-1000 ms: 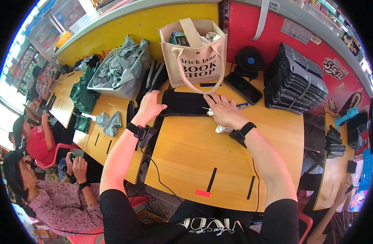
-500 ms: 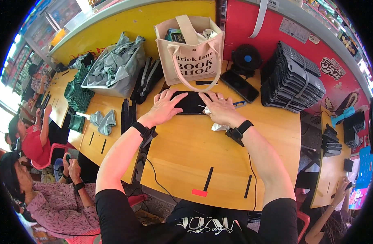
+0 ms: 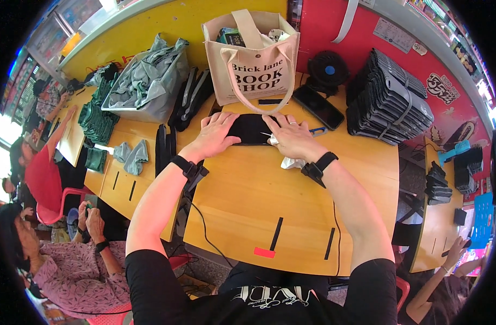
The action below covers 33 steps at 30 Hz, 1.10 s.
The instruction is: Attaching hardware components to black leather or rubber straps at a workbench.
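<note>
A folded black cloth piece (image 3: 248, 129) lies flat on the wooden table before the cream tote bag. My left hand (image 3: 214, 135) presses its left end, fingers stretched and thumb spread along the near edge. Over the right end lies my right hand (image 3: 292, 140), its index finger reaching onto the cloth. A thin tool crosses under that hand: a pale pointed tip shows by the thumb, and a blue handle (image 3: 318, 130) sticks out on the other side. Something white wraps or sits at the right thumb, and a crumpled white scrap (image 3: 292, 163) rests below the palm.
Behind stand the tote bag (image 3: 253, 65), a small black fan (image 3: 327, 67), a phone (image 3: 319, 106) and a strapped stack of dark pieces (image 3: 387, 100). Left are black strips (image 3: 165, 149) and a bin of grey-green cloth (image 3: 145, 89). Co-workers sit on both sides.
Both hands keep their places on the black cloth, with little finger movement. The whole view has shifted slightly. At the left, the co-worker in red has stretched an arm farther forward.
</note>
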### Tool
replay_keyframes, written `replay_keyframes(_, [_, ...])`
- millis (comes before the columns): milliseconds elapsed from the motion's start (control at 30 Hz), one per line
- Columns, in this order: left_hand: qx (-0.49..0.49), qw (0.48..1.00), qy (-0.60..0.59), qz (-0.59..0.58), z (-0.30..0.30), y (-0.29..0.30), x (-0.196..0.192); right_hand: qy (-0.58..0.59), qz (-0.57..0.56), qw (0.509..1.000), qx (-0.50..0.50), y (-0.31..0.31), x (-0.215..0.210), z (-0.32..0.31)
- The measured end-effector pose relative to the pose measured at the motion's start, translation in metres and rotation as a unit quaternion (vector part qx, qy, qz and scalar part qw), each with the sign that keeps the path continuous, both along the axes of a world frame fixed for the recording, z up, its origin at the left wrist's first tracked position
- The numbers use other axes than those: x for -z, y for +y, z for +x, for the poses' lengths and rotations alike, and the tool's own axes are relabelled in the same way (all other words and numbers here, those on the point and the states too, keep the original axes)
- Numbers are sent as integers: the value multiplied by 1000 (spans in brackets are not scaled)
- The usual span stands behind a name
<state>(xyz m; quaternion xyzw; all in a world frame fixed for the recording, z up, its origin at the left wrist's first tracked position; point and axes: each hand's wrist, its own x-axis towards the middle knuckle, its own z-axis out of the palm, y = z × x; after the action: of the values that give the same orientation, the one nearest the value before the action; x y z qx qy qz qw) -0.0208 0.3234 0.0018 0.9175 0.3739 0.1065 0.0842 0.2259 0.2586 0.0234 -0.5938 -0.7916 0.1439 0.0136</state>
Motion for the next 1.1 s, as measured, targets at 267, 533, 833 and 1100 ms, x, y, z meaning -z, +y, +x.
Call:
replay_keyframes(267, [4,999,-7,32,-2,1,12,-11,-25,1000,9,0,-3,-15])
replay_keyframes(533, [-6,1000,22,10,3,4,1,-17,5,1000,7,-4,-10,-13])
replay_keyframes(833, [-20,996,88,-18,10,-1,-6,-8,46,998,37,-45,-31,9])
replay_keyframes(1100, [-24,997,75,3,5,-7,-21,66,-23,997,-16,-162,-52,47])
